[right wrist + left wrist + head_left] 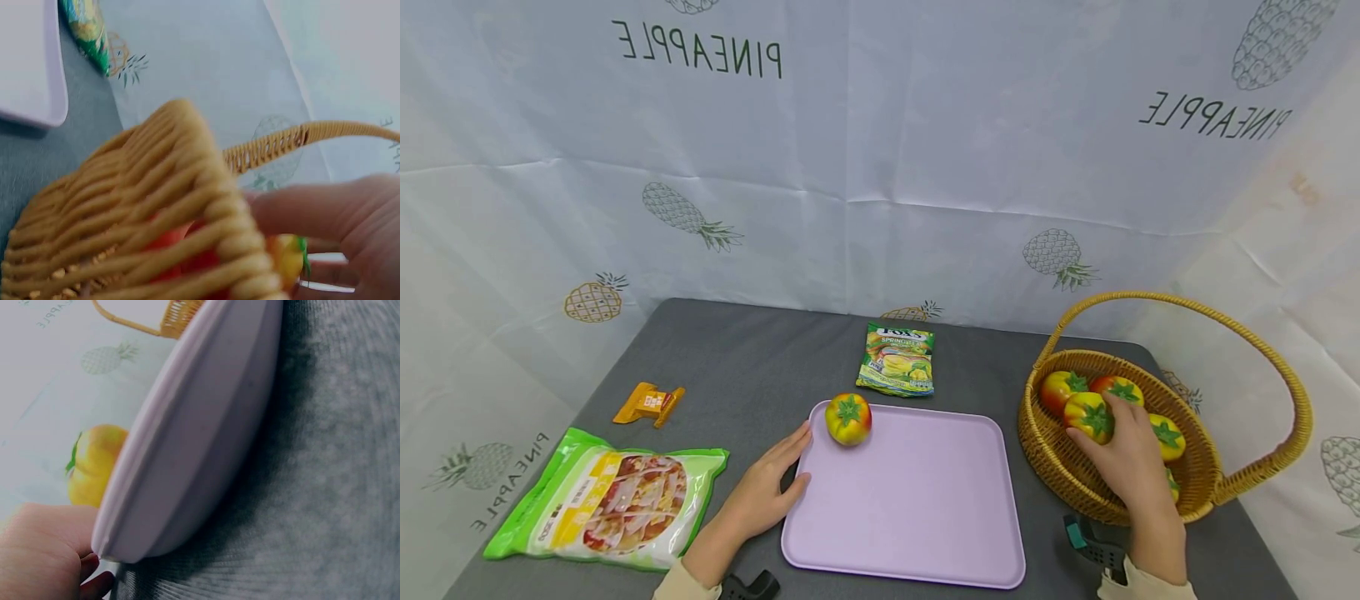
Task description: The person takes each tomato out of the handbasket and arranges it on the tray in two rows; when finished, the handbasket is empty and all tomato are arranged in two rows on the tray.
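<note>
A lilac tray [910, 500] lies on the grey table, with a red-and-yellow toy tomato [848, 419] at its upper left corner. My left hand [765, 483] rests along the tray's left edge, fingers extended and thumb touching the rim; the left wrist view shows this hand [47, 553] at the tray's rim [181, 431]. Inside the wicker basket [1037, 442] on the right, my right hand [1127, 450] holds a yellow-and-red tomato [1087, 417] between thumb and fingers. Several similar tomatoes [1118, 388] lie around it. In the right wrist view, the basket's wall [144, 206] hides much of the fruit.
A green Fox's candy packet [897, 360] lies behind the tray. To the left are a large green-and-white food bag [617, 500] and a small orange-wrapped snack [650, 404]. The basket's tall handle [1262, 342] arches over its right side. A pineapple-print cloth [880, 167] hangs behind the table.
</note>
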### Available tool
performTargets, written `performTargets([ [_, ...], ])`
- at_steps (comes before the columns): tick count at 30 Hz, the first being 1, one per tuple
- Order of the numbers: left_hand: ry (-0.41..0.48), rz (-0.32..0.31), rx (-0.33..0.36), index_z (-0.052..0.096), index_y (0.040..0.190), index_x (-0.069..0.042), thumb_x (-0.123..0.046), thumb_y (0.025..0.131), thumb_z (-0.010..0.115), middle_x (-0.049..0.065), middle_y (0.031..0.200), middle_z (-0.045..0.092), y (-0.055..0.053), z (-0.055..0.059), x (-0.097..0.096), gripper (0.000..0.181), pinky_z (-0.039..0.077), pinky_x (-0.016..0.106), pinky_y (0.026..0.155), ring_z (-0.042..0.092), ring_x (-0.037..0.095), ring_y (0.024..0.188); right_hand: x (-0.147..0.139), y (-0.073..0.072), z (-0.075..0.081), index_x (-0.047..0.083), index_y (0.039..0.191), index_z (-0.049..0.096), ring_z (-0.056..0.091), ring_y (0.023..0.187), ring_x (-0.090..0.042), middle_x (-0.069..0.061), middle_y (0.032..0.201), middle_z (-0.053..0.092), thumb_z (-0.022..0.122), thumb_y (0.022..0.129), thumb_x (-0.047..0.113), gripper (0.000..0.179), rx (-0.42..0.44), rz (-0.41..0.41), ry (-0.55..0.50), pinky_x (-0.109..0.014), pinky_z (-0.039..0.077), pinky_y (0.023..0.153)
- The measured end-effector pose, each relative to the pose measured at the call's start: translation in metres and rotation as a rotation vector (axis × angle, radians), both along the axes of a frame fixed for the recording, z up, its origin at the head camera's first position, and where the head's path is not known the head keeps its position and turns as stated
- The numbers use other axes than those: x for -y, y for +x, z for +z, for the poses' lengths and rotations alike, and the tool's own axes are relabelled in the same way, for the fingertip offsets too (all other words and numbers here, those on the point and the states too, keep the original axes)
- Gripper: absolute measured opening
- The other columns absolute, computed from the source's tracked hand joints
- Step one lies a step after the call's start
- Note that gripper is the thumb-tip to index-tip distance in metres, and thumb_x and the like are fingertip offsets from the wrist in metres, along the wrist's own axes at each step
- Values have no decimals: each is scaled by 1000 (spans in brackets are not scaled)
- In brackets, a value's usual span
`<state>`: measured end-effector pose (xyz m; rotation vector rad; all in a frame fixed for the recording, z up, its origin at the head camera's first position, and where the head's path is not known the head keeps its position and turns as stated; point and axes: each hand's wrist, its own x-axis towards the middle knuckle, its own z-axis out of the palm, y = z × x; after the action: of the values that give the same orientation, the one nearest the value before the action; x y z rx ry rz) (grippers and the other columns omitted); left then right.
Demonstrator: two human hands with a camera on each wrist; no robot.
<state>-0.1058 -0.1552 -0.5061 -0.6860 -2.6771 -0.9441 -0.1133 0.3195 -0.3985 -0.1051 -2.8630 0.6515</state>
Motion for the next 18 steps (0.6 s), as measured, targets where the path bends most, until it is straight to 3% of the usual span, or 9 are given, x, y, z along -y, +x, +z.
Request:
performTargets([
  [9,-4,1,-8,48,138,-1,-14,85,68,9,147,44,0,0,0,58,44,49,100,48,29,129,21,3,13,-4,138,41,35,120,-49,-32,134,39,75,80,33,77,-151,70,-113,-67,31,90],
  [18,-10,1,-1,48,138,-1,-14,85,67,10,147,43,0,1,0,58,43,49,100,47,29,129,47,-1,9,4,136,48,44,115,-37,-20,131,46,79,77,28,71,-222,106,-218,-55,40,87],
])
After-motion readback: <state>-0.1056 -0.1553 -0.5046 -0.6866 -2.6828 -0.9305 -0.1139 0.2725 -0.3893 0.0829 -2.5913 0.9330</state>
